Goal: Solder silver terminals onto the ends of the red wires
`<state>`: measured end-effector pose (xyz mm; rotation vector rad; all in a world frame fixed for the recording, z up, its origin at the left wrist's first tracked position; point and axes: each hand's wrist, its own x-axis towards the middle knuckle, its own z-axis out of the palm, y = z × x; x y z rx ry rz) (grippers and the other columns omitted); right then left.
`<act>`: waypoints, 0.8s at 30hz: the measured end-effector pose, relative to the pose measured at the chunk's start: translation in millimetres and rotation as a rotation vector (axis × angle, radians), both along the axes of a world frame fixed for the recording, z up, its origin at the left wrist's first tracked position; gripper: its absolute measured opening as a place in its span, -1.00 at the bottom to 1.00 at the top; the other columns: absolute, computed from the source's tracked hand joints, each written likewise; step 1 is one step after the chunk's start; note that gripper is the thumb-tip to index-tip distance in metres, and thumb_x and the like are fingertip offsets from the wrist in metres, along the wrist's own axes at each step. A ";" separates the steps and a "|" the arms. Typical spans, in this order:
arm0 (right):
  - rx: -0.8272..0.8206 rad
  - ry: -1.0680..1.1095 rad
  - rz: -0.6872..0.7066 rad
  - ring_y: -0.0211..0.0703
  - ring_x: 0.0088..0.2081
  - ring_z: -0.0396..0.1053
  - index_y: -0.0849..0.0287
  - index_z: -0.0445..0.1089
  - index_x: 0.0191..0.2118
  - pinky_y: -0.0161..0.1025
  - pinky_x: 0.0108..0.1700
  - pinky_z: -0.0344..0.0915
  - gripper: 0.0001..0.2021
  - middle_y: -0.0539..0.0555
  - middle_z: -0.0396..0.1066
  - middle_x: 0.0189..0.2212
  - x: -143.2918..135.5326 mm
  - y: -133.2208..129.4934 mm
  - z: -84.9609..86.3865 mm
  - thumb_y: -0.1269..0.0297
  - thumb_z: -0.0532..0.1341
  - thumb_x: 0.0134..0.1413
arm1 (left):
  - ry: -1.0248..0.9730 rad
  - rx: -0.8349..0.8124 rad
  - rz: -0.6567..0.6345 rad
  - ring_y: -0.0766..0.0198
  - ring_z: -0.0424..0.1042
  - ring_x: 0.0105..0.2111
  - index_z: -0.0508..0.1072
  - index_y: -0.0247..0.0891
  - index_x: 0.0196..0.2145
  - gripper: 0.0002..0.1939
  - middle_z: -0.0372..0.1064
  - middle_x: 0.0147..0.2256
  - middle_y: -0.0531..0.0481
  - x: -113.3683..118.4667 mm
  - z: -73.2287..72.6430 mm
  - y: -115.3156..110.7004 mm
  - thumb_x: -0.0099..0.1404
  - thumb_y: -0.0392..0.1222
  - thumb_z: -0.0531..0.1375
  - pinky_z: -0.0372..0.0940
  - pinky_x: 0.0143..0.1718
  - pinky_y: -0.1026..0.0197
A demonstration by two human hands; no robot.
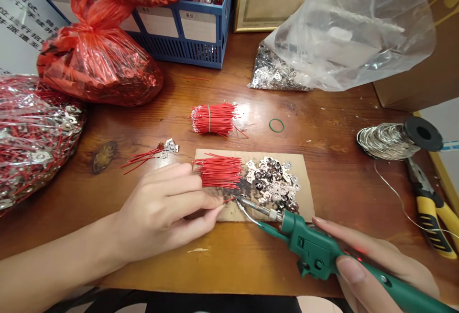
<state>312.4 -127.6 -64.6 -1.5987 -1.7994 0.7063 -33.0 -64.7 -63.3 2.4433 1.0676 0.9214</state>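
Note:
My left hand (175, 203) pinches a short red wire (228, 200) over the cardboard piece (222, 215). In my right hand (380, 260) is a green soldering iron (313, 243) with a solder feed tube. Its tip meets the wire's end, where a small metal part seems to lie; the contact is too small to make out. Loose red wires (220, 172) lie in a row on the cardboard, just beyond my left fingers. To their right is a heap of small metal terminals (274, 184). Several wires with terminals attached (154, 153) rest on the table beyond my left hand.
A banded bundle of red wires (214, 118) and a green rubber band (276, 125) lie farther back. At right are a solder spool (390, 140) and yellow-handled pliers (430, 217). Filled bags (100, 64), a blue crate (204, 35) and a clear bag (344, 35) line the back and left.

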 end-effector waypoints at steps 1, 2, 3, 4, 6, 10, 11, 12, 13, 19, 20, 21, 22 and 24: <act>0.002 -0.012 0.009 -0.16 -0.28 0.67 -0.27 0.68 0.04 -0.49 -0.33 0.50 -0.76 -0.12 0.73 -0.19 0.6 0.4 0.2 -0.02 0.33 0.35 | -0.005 0.003 0.000 0.30 0.17 -0.49 0.59 -0.25 -0.27 -0.88 0.40 -0.50 0.10 0.0 0.1 -0.1 0.37 -0.43 0.37 0.06 -0.40 0.14; 0.002 -0.023 0.017 -0.14 -0.27 0.68 -0.28 0.67 0.05 -0.48 -0.32 0.51 -0.76 -0.12 0.73 -0.17 1.2 0.7 0.1 -0.02 0.33 0.35 | -0.008 0.004 0.001 0.30 0.17 -0.49 0.59 -0.25 -0.26 -0.88 0.40 -0.50 0.10 0.0 0.2 -0.2 0.37 -0.43 0.37 0.06 -0.41 0.14; 0.000 -0.033 0.027 -0.14 -0.26 0.68 -0.28 0.67 0.06 -0.48 -0.32 0.51 -0.75 -0.12 0.73 -0.17 1.7 0.9 -0.1 -0.01 0.33 0.35 | -0.008 0.001 0.001 0.30 0.17 -0.49 0.59 -0.25 -0.26 -0.88 0.40 -0.50 0.10 0.0 0.2 -0.3 0.37 -0.43 0.37 0.06 -0.41 0.14; -0.001 -0.037 0.031 -0.14 -0.27 0.68 -0.27 0.67 0.06 -0.47 -0.31 0.52 -0.75 -0.12 0.73 -0.17 2.1 0.9 -0.4 -0.01 0.33 0.35 | -0.007 0.000 0.001 0.30 0.17 -0.50 0.59 -0.25 -0.26 -0.88 0.40 -0.50 0.10 -0.2 0.0 -0.5 0.37 -0.43 0.37 0.06 -0.41 0.14; -0.003 -0.037 0.021 -0.14 -0.28 0.68 -0.26 0.67 0.06 -0.47 -0.31 0.52 -0.75 -0.11 0.73 -0.18 2.7 0.7 -1.3 0.00 0.33 0.36 | -0.002 0.001 -0.001 0.30 0.18 -0.50 0.59 -0.25 -0.26 -0.88 0.40 -0.50 0.10 -1.0 -0.6 -1.1 0.37 -0.43 0.37 0.06 -0.41 0.14; -0.002 -0.036 0.020 -0.15 -0.24 0.68 -0.26 0.65 0.08 -0.49 -0.28 0.51 -0.75 -0.12 0.73 -0.16 4.4 0.0 -3.3 0.01 0.32 0.37 | 0.002 0.001 -0.002 0.30 0.18 -0.49 0.60 -0.25 -0.26 -0.90 0.40 -0.50 0.09 -2.9 -1.4 -2.0 0.38 -0.42 0.37 0.06 -0.40 0.15; -0.001 -0.045 0.030 -0.15 -0.23 0.68 -0.26 0.65 0.09 -0.50 -0.28 0.51 -0.74 -0.12 0.73 -0.15 5.0 0.1 -3.6 0.01 0.32 0.37 | 0.002 0.000 -0.004 0.30 0.18 -0.48 0.60 -0.25 -0.26 -0.90 0.40 -0.50 0.09 -3.1 -1.2 -2.1 0.38 -0.41 0.37 0.06 -0.40 0.15; 0.002 -0.056 0.041 -0.16 -0.23 0.68 -0.25 0.65 0.09 -0.50 -0.27 0.50 -0.74 -0.12 0.73 -0.14 5.6 0.4 -3.8 0.01 0.32 0.37 | 0.001 0.000 -0.006 0.29 0.17 -0.48 0.60 -0.26 -0.26 -0.90 0.40 -0.49 0.09 -3.3 -1.0 -2.0 0.38 -0.41 0.38 0.06 -0.40 0.15; 0.003 -0.068 0.049 -0.16 -0.23 0.68 -0.24 0.65 0.09 -0.50 -0.26 0.50 -0.74 -0.12 0.73 -0.14 6.1 0.7 -3.9 0.01 0.32 0.37 | 0.000 0.000 -0.008 0.29 0.16 -0.48 0.60 -0.26 -0.26 -0.90 0.39 -0.50 0.09 -3.3 -0.7 -1.9 0.37 -0.41 0.38 0.05 -0.40 0.15; -0.008 -0.043 0.045 -0.16 -0.24 0.68 -0.26 0.64 0.10 -0.50 -0.29 0.50 -0.75 -0.13 0.73 -0.13 6.8 -0.1 -3.8 0.02 0.32 0.38 | -0.005 -0.003 -0.009 0.29 0.13 -0.46 0.60 -0.26 -0.24 -0.89 0.38 -0.49 0.09 -2.2 -0.2 -1.0 0.37 -0.43 0.38 0.04 -0.39 0.15; -0.011 -0.029 0.034 -0.16 -0.23 0.68 -0.26 0.64 0.09 -0.50 -0.27 0.49 -0.75 -0.13 0.73 -0.13 6.0 -0.9 -4.1 0.02 0.33 0.37 | -0.004 -0.004 -0.009 0.28 0.13 -0.46 0.60 -0.26 -0.23 -0.89 0.39 -0.48 0.09 -2.0 -0.5 -0.9 0.37 -0.43 0.38 0.05 -0.39 0.15; -0.013 -0.013 0.016 -0.17 -0.23 0.67 -0.27 0.65 0.08 -0.51 -0.26 0.49 -0.76 -0.14 0.73 -0.13 4.8 -1.8 -4.5 0.01 0.34 0.37 | -0.003 -0.005 -0.009 0.28 0.14 -0.45 0.60 -0.26 -0.23 -0.89 0.39 -0.48 0.09 -2.0 -0.7 -0.9 0.37 -0.43 0.38 0.05 -0.39 0.15; -0.017 0.006 -0.004 -0.18 -0.22 0.67 -0.27 0.66 0.07 -0.51 -0.26 0.48 -0.76 -0.14 0.73 -0.14 3.5 -2.7 -5.2 0.01 0.35 0.36 | -0.002 -0.004 -0.009 0.28 0.14 -0.45 0.60 -0.26 -0.23 -0.89 0.39 -0.48 0.09 -2.1 -1.0 -0.9 0.38 -0.42 0.38 0.05 -0.39 0.15; -0.022 0.043 -0.052 -0.18 -0.23 0.65 -0.27 0.68 0.04 -0.51 -0.26 0.47 -0.77 -0.13 0.73 -0.16 1.0 -4.4 -6.7 0.01 0.37 0.33 | 0.002 -0.004 -0.006 0.28 0.15 -0.45 0.60 -0.26 -0.22 -0.90 0.39 -0.48 0.09 -2.4 -1.2 -1.0 0.38 -0.41 0.38 0.06 -0.39 0.15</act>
